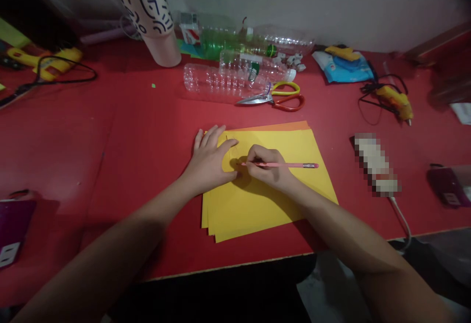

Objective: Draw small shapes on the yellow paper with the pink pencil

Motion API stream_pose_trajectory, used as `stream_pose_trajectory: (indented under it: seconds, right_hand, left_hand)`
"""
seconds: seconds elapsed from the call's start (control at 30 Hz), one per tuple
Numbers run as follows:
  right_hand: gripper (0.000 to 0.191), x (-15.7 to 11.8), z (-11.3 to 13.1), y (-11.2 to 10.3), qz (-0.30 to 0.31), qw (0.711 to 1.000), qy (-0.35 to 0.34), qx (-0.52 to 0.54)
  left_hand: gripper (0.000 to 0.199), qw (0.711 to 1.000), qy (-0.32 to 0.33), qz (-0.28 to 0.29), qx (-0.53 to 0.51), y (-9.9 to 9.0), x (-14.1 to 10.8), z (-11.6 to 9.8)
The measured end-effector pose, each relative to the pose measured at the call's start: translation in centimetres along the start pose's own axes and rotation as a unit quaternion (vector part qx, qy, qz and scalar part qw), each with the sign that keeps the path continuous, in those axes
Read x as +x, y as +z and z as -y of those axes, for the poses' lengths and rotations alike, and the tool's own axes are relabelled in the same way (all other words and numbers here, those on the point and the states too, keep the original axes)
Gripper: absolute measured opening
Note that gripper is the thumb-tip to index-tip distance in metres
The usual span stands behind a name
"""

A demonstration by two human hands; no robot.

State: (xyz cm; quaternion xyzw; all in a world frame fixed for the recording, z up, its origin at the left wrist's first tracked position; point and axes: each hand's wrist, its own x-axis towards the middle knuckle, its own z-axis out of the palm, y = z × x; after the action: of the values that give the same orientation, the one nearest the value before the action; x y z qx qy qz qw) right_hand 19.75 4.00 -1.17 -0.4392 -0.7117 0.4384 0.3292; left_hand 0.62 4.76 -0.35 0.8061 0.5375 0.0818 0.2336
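A stack of yellow paper (pixel 253 210) lies on the red table, with a strip of orange paper (pixel 290 126) showing at its far edge. My left hand (pixel 211 159) rests with fingers spread on the stack's left side, pressing near some thin pencil lines. Gripped in my right hand (pixel 267 166) is a pink pencil (pixel 290 165), its tip down at the paper and its eraser end pointing right. The tip sits just right of my left hand, in shadow. Part of the drawn lines is hidden by my hands.
Beyond the paper lie scissors (pixel 274 98) with yellow and red handles, and clear plastic bottles (pixel 224 80). A white tumbler (pixel 150 19) stands at the back left. To the right are a pixelated device (pixel 376 163) with a cable, a yellow glue gun (pixel 395 101) and a blue packet (pixel 342 67).
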Motion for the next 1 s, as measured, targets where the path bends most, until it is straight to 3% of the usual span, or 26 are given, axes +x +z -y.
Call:
stream_pose_trajectory:
  seconds: [0.57,1.0]
  right_hand:
    - [0.014,-0.15,0.45,0.07,0.028,1.0,0.0,0.011]
    - [0.017,-0.27,0.58,0.07,0.009,1.0,-0.009,0.01]
  left_hand:
    - [0.066,1.0,0.008,-0.009,0.0,0.19,0.01,0.17]
    - [0.067,1.0,-0.001,0.005,0.005,-0.04,-0.06,-0.03]
